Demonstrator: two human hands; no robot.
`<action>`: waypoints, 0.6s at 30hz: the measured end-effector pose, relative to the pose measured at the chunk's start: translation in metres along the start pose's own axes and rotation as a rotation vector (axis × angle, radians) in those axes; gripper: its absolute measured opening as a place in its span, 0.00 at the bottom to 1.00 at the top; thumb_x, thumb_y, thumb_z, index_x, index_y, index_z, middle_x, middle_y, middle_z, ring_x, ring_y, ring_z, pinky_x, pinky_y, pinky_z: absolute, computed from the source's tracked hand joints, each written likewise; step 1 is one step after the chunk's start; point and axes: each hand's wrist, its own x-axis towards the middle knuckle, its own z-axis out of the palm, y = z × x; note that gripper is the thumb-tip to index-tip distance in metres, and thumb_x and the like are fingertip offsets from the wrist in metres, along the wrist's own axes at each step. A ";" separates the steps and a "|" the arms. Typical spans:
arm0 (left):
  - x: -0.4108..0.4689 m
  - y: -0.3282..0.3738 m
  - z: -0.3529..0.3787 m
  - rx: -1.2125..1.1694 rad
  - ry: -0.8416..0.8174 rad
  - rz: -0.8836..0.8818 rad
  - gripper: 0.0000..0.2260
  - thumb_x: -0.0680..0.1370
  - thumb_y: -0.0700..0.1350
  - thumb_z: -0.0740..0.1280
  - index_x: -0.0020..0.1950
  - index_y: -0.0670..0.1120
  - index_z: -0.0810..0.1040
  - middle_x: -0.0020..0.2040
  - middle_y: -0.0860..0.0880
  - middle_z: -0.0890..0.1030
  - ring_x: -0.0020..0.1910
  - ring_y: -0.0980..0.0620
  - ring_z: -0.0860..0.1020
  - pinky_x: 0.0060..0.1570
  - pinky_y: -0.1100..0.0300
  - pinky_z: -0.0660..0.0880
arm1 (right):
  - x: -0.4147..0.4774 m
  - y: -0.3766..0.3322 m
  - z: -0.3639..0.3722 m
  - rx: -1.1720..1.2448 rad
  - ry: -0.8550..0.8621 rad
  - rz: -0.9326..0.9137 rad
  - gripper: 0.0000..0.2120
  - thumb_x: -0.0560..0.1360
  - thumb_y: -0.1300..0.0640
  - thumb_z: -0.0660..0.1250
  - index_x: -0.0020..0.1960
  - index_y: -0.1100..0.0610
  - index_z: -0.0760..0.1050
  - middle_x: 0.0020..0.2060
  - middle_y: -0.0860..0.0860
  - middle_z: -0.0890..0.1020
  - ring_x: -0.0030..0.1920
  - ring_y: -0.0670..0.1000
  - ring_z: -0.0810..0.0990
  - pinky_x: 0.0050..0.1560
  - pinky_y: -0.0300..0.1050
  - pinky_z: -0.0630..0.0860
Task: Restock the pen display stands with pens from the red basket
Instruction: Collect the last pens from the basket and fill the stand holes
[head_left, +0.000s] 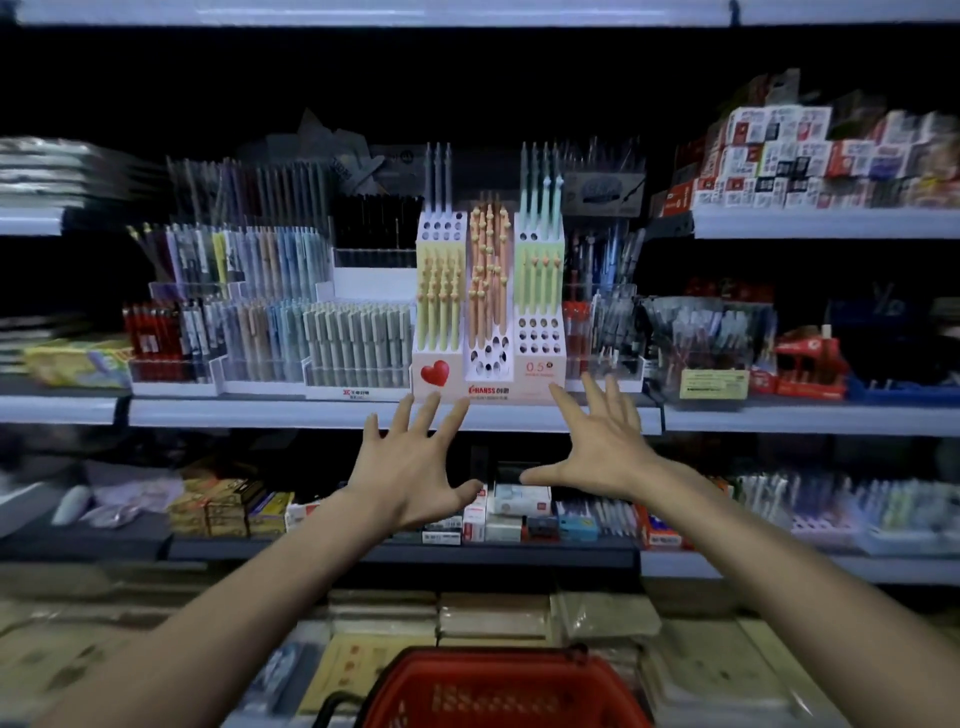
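1. A person stands facing dim stationery shelves, both bare arms stretched forward at chest height.
2. The left hand (410, 467) holds nothing. Its fingers are straight and fanned wide apart, with the tips at the lower front of the pen display stand (488, 391), just below a red heart printed there. I cannot tell whether they touch it.
3. The right hand (597, 447) is also bare of any pen, fingers splayed, tips near the stand's right front corner.
4. The stand is white and stepped, and sits at the front edge of the middle shelf (260, 413). Yellow pens (441, 301) fill the left column, orange pens (488, 270) the middle and green pens (543, 270) the right, all upright in holes so shoppers can pull one out.
5. Empty holes (540, 332) show in the lower right and middle steps and near the top. These are likely the gaps to refill.
6. With one hand at each side of the base, the hands seem set to take hold of the stand and steady or shift it before loading.
7. The red basket (498, 691) sits low between the forearms, within easy reach. Its contents are too blurred to make out.
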 end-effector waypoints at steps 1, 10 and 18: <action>-0.004 0.002 0.009 -0.003 0.009 0.001 0.46 0.74 0.76 0.54 0.83 0.60 0.36 0.86 0.48 0.45 0.84 0.41 0.44 0.77 0.32 0.51 | -0.004 0.001 0.009 -0.017 -0.014 0.003 0.61 0.66 0.21 0.67 0.83 0.43 0.36 0.81 0.54 0.32 0.79 0.61 0.26 0.80 0.63 0.35; -0.043 0.019 0.128 -0.087 -0.135 0.010 0.44 0.75 0.75 0.53 0.83 0.60 0.36 0.86 0.49 0.45 0.84 0.42 0.44 0.78 0.34 0.54 | -0.031 0.018 0.141 -0.041 -0.212 0.009 0.62 0.66 0.19 0.63 0.82 0.43 0.30 0.80 0.53 0.28 0.79 0.61 0.25 0.80 0.64 0.36; -0.108 0.037 0.255 -0.202 -0.469 -0.009 0.43 0.77 0.72 0.59 0.84 0.60 0.40 0.85 0.49 0.50 0.84 0.44 0.49 0.78 0.36 0.57 | -0.076 0.041 0.279 -0.067 -0.473 -0.038 0.56 0.73 0.32 0.70 0.83 0.45 0.35 0.80 0.57 0.28 0.79 0.62 0.27 0.81 0.63 0.39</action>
